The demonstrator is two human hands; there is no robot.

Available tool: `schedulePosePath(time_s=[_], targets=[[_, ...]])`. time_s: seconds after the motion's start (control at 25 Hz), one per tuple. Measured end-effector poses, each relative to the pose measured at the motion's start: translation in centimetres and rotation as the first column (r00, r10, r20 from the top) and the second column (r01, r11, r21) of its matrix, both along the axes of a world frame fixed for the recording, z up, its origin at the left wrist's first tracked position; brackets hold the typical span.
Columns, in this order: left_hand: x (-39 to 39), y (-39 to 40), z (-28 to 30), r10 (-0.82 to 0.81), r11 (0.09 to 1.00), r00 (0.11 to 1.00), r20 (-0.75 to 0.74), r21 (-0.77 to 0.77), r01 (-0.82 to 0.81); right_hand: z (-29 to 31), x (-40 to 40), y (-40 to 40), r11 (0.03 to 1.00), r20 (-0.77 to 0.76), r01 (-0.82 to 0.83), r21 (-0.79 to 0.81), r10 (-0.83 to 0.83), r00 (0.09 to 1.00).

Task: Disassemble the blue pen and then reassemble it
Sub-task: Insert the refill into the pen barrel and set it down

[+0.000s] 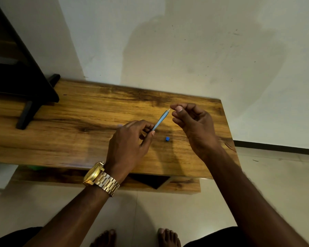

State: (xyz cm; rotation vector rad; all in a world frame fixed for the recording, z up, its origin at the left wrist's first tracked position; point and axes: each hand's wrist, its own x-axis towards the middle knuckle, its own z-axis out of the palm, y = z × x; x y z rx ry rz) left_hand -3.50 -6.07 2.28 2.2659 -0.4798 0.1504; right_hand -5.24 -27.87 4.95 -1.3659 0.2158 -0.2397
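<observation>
A pale wall [185, 41] is seen beyond both hands, and a light tiled floor [150, 211] below them, where two bare feet [168, 237] are planted. One wooden counter [70, 139] with dark grain is spread beneath the hands, a lower shelf [182, 185] showing under its near edge. One dark stand [25, 86] is set on the counter, well to the left of the left hand.

Two hands are counted. The left hand [130, 139], with one gold watch [100, 177] worn at its wrist, is closed around the lower end of one blue pen [161, 120], pinched between thumb and fingers. The pen is held tilted above the counter, its pale tip pointing up and away toward the right hand. The right hand [191, 120] is held just beside that tip, fingers curled and thumb pressed to the fingertips; whether anything is pinched there cannot be told.

One small blue piece [167, 139] is lying on the counter between the two hands, below the pen, touched by neither.
</observation>
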Motion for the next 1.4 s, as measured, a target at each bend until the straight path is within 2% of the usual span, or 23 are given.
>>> schedulePosePath(time_s=[0.2, 0.52, 0.88, 1.0, 1.12, 1.4], targets=[[-0.2, -0.1, 0.1, -0.013, 1.000, 1.000, 0.020, 0.015, 0.013, 0.0, -0.2, 0.1, 0.998, -0.018, -0.029, 0.059, 0.030, 0.999], [-0.4, -0.1, 0.2, -0.022, 0.999, 0.999, 0.032, 0.031, 0.021, -0.8, 0.1, -0.3, 0.998, -0.007, -0.039, 0.056, 0.040, 0.999], [-0.2, 0.3, 0.3, -0.019, 0.995, 0.999, 0.037, 0.094, 0.016, -0.5, -0.3, -1.4, 0.974, -0.034, -0.108, -0.200, 0.103, 0.994], [-0.3, 0.3, 0.3, -0.024, 0.987, 0.998, 0.060, 0.159, 0.015, -0.5, -0.4, -1.7, 0.954, -0.056, -0.122, -0.274, 0.111, 0.992], [-0.4, 0.3, 0.2, -0.041, 0.977, 0.995, 0.089, 0.211, 0.021, -0.5, -0.3, -1.7, 0.958, -0.073, -0.121, -0.261, 0.106, 0.992], [-0.2, 0.4, 0.3, -0.033, 0.985, 0.999, 0.040, 0.171, 0.025, -1.0, -0.1, -1.8, 0.946, -0.110, -0.176, -0.271, 0.151, 0.982]])
